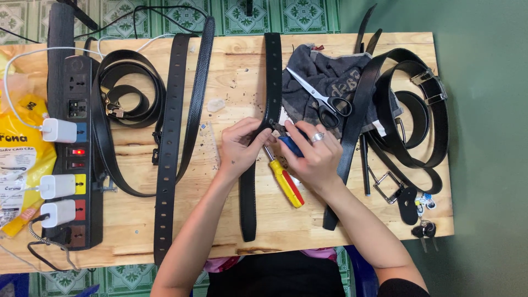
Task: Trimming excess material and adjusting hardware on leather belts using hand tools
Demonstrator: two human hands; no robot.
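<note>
A black leather belt (272, 71) runs from the far edge of the wooden table (231, 71) down to the near edge. My left hand (237, 147) pinches it at mid-length with thumb and fingers. My right hand (313, 155), with a ring on one finger, is closed around a blue-handled tool (290, 145) whose tip meets the belt right beside my left fingers. A yellow and red screwdriver (286, 182) lies on the table under my hands, angled toward the near right.
Scissors (322, 99) lie on a dark cloth (324, 77). Several black belts are spread left (168, 137) and coiled right (418, 121). A black power strip (77, 154) with white chargers stands at left, a yellow bag (22, 143) beyond it, keys (423, 228) at the near right corner.
</note>
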